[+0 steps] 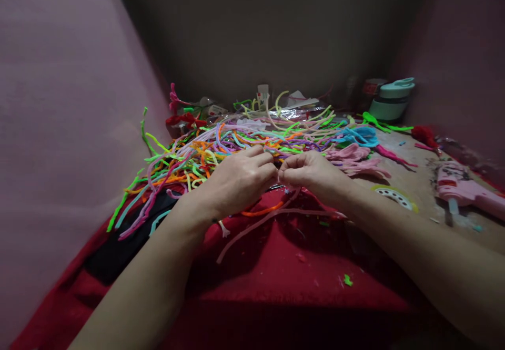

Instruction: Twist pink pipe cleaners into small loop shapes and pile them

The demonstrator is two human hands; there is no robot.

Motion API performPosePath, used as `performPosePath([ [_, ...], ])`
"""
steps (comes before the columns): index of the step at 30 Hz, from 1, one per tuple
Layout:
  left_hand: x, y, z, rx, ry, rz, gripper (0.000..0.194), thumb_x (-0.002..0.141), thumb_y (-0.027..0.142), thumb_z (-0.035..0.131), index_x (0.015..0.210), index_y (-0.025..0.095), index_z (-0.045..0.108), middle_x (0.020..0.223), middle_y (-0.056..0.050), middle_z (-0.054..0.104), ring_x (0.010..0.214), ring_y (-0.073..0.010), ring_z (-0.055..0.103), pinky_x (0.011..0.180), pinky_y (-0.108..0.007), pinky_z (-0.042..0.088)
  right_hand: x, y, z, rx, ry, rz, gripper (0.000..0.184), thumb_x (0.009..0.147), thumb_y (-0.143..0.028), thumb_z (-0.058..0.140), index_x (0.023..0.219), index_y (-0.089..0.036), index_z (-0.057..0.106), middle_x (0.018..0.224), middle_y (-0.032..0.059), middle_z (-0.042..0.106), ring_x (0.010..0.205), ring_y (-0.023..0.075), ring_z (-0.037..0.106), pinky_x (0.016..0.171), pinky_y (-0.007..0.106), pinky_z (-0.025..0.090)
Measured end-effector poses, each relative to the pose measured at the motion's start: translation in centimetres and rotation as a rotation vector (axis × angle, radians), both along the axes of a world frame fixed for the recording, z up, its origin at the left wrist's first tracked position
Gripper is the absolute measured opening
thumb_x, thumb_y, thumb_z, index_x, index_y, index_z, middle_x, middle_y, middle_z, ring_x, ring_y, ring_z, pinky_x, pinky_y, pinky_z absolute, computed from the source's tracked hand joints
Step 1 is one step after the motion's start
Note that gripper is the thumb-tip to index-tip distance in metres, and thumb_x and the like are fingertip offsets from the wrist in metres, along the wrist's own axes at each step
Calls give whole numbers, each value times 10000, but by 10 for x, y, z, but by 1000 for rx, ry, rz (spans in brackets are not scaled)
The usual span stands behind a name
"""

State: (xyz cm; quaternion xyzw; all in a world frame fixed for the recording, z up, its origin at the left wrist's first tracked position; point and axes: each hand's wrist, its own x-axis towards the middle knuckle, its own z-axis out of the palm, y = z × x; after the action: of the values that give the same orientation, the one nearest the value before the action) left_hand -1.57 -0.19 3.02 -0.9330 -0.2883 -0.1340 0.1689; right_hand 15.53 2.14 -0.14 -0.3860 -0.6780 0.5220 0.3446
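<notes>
My left hand [244, 179] is closed, back of the hand up, with its fingertips hidden from me. Right against it, my right hand [311, 174] pinches thumb and forefinger together. A pink pipe cleaner [252, 227] hangs from just below the right fingertips, its loose end lying over the red cloth [276, 266]. What sits between the two hands is small and mostly covered by the fingers. An orange pipe cleaner [262, 212] lies under the hands. Directly behind them spreads a tangled heap of many-coloured pipe cleaners [236, 140].
At the right lie a pink glue gun [465, 189], a yellow-rimmed tape roll [394, 198] and a bundle of blue pipe cleaners [359, 136]. A mint-green lidded cup [390, 100] stands at the back right. Black cloth [122, 245] lies left; a green scrap [347, 280] lies in front.
</notes>
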Motion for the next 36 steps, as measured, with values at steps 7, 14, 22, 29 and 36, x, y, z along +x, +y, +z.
performPosePath([
  [7,2,0,-3,-49,-18,-9,218,863,151,395,750,131,580,728,-57,590,690,-132,508,647,-247,418,3,5,-1,-109,80,72,64,520,-160,534,460,-144,516,418,-40,389,437,75,305,455,256,212],
  [14,3,-5,1,-160,-55,28,211,833,159,410,717,138,586,683,-41,599,622,-110,525,602,-227,408,3,4,0,-153,66,119,49,512,-141,535,464,-139,528,402,-45,385,423,67,305,451,247,210],
  [22,7,-6,-9,-135,-149,115,132,786,162,439,769,131,566,699,-43,617,610,-114,551,570,-221,410,7,8,-3,-173,104,161,59,537,-134,517,520,-146,572,406,-48,397,425,81,357,464,244,283],
  [29,11,-4,-11,-190,-272,219,76,754,159,494,769,144,568,677,-12,613,566,-93,522,518,-203,372,8,5,2,-120,106,139,59,560,-155,547,515,-143,582,436,-32,442,445,84,368,469,249,283],
  [36,13,-2,-12,-319,-380,301,79,750,166,499,759,148,575,642,7,605,553,-89,513,521,-200,369,10,7,4,-37,20,112,93,614,-196,590,556,-132,621,435,-35,448,449,81,374,480,251,284],
])
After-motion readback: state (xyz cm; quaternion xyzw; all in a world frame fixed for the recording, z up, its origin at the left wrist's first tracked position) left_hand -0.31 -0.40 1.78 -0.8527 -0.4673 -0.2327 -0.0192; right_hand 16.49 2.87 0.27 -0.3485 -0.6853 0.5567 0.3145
